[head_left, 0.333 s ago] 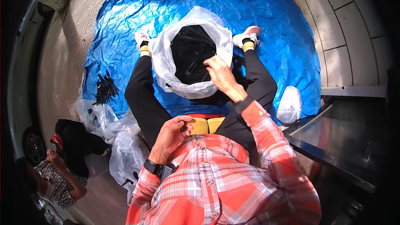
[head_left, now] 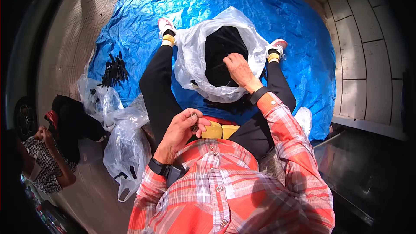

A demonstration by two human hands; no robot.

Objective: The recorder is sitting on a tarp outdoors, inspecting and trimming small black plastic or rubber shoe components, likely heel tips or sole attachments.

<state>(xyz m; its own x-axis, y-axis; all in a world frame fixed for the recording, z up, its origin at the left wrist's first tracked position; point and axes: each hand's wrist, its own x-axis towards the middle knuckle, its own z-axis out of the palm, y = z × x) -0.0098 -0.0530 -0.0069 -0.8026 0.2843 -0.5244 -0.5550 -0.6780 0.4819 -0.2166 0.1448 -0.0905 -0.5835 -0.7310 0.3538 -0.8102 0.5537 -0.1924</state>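
A large whitish plastic bag [head_left: 190, 58] stands open between my legs, with black pieces [head_left: 216, 56] inside. Over its opening, toward the near right side, is my right hand [head_left: 242, 71]. Its fingers are pinched together, and whatever they hold is too hidden to name. Close to my lap, my left hand [head_left: 184, 128] is curled, thumb against fingers. Something small and dark shows at its fingertips, too small to make out.
A blue tarp [head_left: 299, 30] lies under the bag. At left are a pile of black strips [head_left: 115, 71] and clear plastic bags [head_left: 128, 151]. A white bundle [head_left: 303, 119] lies at right. Another person [head_left: 52, 160] sits at far left; a tiled ledge [head_left: 355, 43] runs along the right.
The whole view has shifted, so the bag appears farther right. My right hand has moved from near the bag's right rim farther over the opening. My left hand stays near my lap.
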